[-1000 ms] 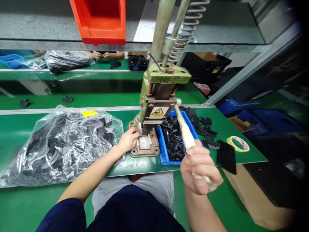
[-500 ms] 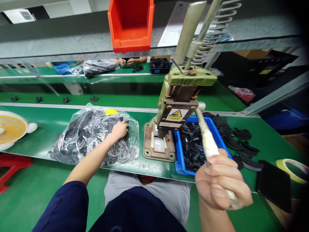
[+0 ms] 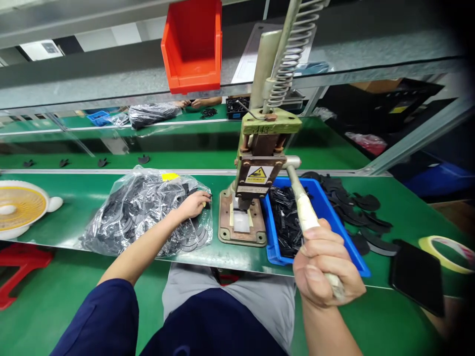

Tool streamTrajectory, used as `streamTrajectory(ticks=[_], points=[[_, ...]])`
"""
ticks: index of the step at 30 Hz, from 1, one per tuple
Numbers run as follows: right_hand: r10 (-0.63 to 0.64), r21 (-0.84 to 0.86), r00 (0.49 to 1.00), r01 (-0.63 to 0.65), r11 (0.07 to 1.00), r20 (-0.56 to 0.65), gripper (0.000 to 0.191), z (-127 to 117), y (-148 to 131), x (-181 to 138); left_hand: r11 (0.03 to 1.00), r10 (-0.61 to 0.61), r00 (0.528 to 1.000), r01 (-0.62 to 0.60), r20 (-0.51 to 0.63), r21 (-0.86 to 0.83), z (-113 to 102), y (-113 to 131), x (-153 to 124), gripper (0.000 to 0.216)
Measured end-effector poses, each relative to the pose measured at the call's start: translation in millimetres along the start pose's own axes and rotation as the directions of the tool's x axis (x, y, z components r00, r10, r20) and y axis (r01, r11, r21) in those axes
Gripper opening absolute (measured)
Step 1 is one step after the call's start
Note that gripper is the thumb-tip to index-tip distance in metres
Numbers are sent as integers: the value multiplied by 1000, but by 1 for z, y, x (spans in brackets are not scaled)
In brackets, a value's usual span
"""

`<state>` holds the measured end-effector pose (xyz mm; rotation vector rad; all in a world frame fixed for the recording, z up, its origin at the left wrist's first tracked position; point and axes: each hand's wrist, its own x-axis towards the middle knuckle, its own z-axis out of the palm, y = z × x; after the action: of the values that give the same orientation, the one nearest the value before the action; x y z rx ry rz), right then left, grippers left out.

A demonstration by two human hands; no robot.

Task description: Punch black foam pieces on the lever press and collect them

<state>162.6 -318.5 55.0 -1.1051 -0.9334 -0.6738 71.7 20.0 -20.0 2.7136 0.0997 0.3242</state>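
My right hand (image 3: 328,262) is wrapped round the pale, tape-wrapped lever (image 3: 308,212) of a green hand press (image 3: 256,170). The press head hangs over its base plate (image 3: 224,222), where a small pale block sits. My left hand (image 3: 196,203) is at the right side of a clear plastic bag (image 3: 144,210) full of dark curved pieces. Its fingers are pinched together; a bit of something dark shows at the tips, too small to name. Right of the press stands a blue bin (image 3: 272,249) holding small black parts.
Dark curved pieces (image 3: 345,202) lie right of the bin, near a black flat object (image 3: 417,277) and a tape roll (image 3: 447,267). A fan-like white and yellow object (image 3: 24,207) stands left. An orange bin (image 3: 193,84) sits overhead. Another person's hands (image 3: 202,103) work across the bench.
My left hand has risen off the bag's contents and moved right, towards the press. My right hand still grips the lever. The whole view has shifted slightly.
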Motion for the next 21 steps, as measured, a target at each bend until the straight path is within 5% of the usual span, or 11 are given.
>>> streamTrajectory(ticks=[3,6,14,17,21], points=[[-23,18,998,24,1000,-64,19,3,0,0,957,-280,953,286,-112,41,-3,-1,4,31],[-14,20,996,16,1000,-87,18,5,0,0,878,-461,887,460,-23,134,-2,0,12,22],[47,-14,999,-47,999,16,14,-4,-3,-1,805,-588,808,590,43,-64,4,5,27,19],[69,-30,997,-69,997,24,14,-5,-4,-2,731,-591,805,559,45,-391,1,17,26,21],[60,-33,998,-60,998,10,15,-5,-3,-3,487,-503,849,432,160,-759,3,49,26,32]])
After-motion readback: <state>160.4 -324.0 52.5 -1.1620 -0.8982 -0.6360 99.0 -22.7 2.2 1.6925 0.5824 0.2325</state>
